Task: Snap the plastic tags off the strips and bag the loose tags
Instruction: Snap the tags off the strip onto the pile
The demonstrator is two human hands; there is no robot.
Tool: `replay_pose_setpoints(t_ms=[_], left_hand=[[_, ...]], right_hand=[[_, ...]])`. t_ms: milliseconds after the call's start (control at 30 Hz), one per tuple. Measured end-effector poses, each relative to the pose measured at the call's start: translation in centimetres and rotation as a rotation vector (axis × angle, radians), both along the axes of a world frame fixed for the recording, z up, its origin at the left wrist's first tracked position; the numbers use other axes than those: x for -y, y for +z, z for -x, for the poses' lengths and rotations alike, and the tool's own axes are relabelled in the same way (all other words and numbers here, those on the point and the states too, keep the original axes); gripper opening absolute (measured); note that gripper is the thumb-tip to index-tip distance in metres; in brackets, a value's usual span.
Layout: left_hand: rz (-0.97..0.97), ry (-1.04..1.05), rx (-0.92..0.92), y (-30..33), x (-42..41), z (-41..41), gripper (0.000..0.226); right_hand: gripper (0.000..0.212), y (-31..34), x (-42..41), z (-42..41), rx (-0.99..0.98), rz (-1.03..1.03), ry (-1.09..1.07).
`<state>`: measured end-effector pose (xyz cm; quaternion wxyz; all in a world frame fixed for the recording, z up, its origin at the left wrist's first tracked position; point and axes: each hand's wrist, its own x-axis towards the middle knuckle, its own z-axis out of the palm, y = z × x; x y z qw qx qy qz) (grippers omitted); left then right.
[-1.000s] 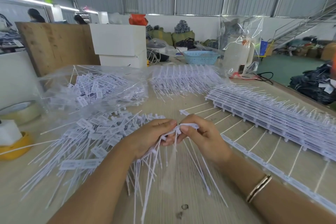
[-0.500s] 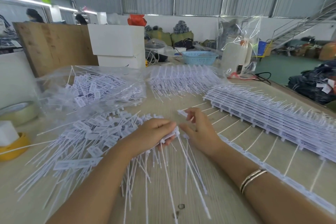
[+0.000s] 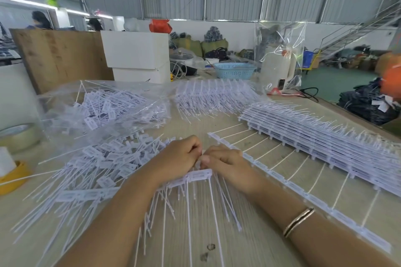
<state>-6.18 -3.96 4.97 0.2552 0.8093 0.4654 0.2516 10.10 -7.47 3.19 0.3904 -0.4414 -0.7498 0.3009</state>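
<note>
**Mid-snap: tags coming off a strip at frame centre**

Snapping step in hand, judging by the grip. Left hand [image 3: 178, 158] curled round a bunch of white plastic tags with long thin tails [image 3: 195, 176], tails fanning down toward the lower centre. Right hand [image 3: 225, 163] just beside it, fingers curled and pinching at the same bunch where the two hands meet; exact fingertip contact hidden.

Half-stripped white plastic strip [image 3: 282, 180] running from centre to lower right, touching the right wrist. Stack of full strips [image 3: 325, 141] at right. Loose tags heaped [image 3: 97, 165] at left; clear plastic bag of tags [image 3: 104, 106] at upper left.

Next, probably: twist free, drop on the heap, reach for the strip. Bagging not yet due.
</note>
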Motion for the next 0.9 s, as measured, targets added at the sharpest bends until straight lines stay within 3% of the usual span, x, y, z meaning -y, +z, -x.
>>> replay_pose_setpoints(t_ms=[133, 333, 667, 900], left_hand=[[-0.007, -0.008, -0.048, 0.2, -0.3, -0.3, 0.023], [0.129, -0.022, -0.030, 2.1, 0.0, -0.2, 0.041], [-0.103, -0.066, -0.145, 4.0, -0.4, -1.6, 0.046], [-0.386, -0.024, -0.438, 4.2, -0.7, -2.2, 0.041]], right_hand=[[0.007, -0.1, 0.1, -0.3, 0.059, 0.019, 0.106], [0.023, 0.5, -0.6, -1.3, -0.412, 0.127, -0.057], [0.019, 0.6, -0.9, -2.8, -0.471, 0.118, 0.008], [0.031, 0.8, -1.7, -3.1, -0.478, 0.182, -0.010]])
